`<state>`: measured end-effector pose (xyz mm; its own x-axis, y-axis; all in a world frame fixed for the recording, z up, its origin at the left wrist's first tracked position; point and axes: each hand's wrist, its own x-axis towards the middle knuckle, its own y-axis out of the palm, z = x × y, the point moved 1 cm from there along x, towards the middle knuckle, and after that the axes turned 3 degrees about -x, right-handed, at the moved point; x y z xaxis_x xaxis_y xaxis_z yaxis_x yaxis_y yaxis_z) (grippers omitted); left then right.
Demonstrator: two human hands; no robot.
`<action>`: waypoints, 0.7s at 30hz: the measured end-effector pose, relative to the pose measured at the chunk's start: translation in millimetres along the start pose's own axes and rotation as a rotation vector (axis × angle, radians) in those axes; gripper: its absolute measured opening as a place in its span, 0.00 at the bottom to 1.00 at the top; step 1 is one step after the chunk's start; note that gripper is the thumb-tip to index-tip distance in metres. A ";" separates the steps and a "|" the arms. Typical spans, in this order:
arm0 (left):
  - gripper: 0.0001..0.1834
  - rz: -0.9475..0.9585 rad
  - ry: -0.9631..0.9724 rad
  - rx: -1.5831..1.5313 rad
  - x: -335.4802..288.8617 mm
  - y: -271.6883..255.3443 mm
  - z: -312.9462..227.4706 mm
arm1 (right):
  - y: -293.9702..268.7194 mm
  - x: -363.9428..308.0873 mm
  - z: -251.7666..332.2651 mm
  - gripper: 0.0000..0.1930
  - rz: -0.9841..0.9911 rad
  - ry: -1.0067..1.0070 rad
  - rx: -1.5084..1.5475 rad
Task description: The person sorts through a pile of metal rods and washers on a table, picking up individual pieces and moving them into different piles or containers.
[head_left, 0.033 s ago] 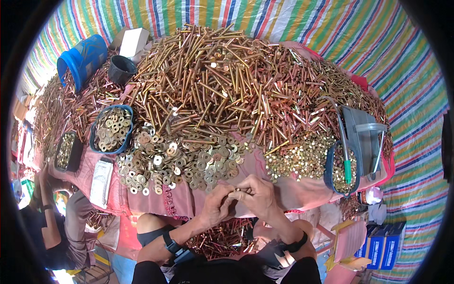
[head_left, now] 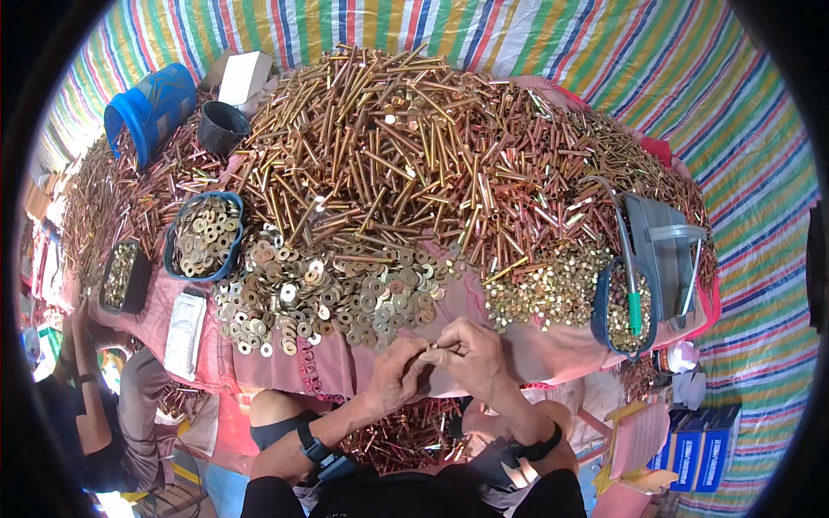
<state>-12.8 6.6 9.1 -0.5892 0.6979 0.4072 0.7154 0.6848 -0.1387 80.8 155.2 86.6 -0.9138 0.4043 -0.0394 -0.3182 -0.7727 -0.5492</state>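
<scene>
My two hands meet over the front edge of the pink cloth. With its fingers curled in, my left hand is closed; what it holds is hidden. The fingertips of my right hand pinch a small shiny metal piece, too small to name surely, right against the left fingers. Just beyond my left hand spreads a heap of flat washers. A pile of small nuts lies beyond my right hand. Behind both rises a large mound of long brass-coloured bolts.
A blue tub of washers stands left, near a dark box of small parts and a white packet. Right are a blue tub of nuts and a grey bin. More bolts lie below my hands. A co-worker's arm is far left.
</scene>
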 end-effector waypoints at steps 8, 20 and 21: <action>0.10 0.005 -0.011 0.001 -1.8 0.4 1.9 | -1.5 -1.0 5.5 0.12 -0.067 -0.309 -0.047; 0.09 -0.012 -0.087 -0.019 -2.9 0.4 2.2 | 1.1 -2.3 6.0 0.14 -0.111 -0.170 0.066; 0.09 -0.022 -0.050 -0.008 -2.2 1.3 3.1 | 2.2 -3.5 5.8 0.14 -0.086 -0.105 0.115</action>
<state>-11.7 6.6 5.3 -0.6227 0.6924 0.3644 0.7048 0.6986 -0.1232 81.8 149.3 90.3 -0.9015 0.4225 0.0938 -0.4173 -0.7911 -0.4473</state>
